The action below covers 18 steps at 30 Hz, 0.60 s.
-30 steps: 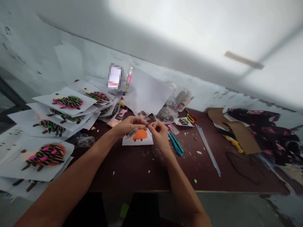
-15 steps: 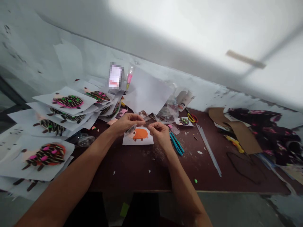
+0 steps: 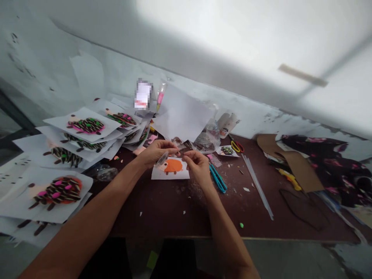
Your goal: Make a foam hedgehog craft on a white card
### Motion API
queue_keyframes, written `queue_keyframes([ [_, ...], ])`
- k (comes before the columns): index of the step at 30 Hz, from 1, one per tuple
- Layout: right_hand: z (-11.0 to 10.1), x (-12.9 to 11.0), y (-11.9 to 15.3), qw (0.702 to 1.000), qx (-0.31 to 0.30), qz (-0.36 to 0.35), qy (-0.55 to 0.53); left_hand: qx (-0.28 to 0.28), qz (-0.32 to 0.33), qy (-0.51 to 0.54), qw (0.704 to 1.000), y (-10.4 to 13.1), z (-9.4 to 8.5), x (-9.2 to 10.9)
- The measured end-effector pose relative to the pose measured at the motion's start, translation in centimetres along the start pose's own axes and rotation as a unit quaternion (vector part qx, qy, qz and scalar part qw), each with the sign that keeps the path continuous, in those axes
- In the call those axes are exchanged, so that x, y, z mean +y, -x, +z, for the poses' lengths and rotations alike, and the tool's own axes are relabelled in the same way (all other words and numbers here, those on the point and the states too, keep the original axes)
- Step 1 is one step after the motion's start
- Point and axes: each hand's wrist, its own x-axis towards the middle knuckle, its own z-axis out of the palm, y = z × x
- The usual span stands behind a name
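Note:
My left hand (image 3: 158, 152) is closed in a pinch above the left part of a white card (image 3: 171, 176). A clear, rounded piece of plastic (image 3: 161, 159) hangs beneath its fingers and seems held by them. My right hand (image 3: 197, 162) pinches with thumb and forefinger over the card's right edge, a short gap from the left. What sits in its fingertips is too small to make out. On the card lies an orange hedgehog figure (image 3: 173, 166) with a pale face and brown feet, without stripes on its body. Teal-handled scissors (image 3: 217, 179) lie right of the right hand.
Stacked cards with striped hedgehogs (image 3: 86, 124) fill the left side. Behind are a phone (image 3: 143, 94), a white sheet (image 3: 181, 112) and clear packaging (image 3: 207, 138). To the right lie yellow-red scissors (image 3: 237, 146), translucent sticks (image 3: 258, 188), a yellow glue gun (image 3: 290, 179) and cardboard (image 3: 302, 168).
The view has shifted slightly. Both hands keep nearly the same pinching pose over the card, and the clear plastic under the left hand is tilted a little differently.

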Motion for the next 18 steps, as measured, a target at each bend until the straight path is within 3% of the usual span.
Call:
queue_keyframes([
  [4,0.3,0.1,0.4,0.995,0.044,-0.065,0.055,-0.006,0.002,0.006,1.0,-0.2,0.1,-0.3],
  [9,0.6,-0.2,0.7,0.973,0.044,-0.165,0.153,-0.027,0.023,0.019,0.999,-0.4,0.3,-1.0],
  [18,0.7,-0.2,0.9,0.958,0.05,-0.193,0.208,-0.03,0.041,-0.002,0.999,-0.7,0.4,-1.4],
])
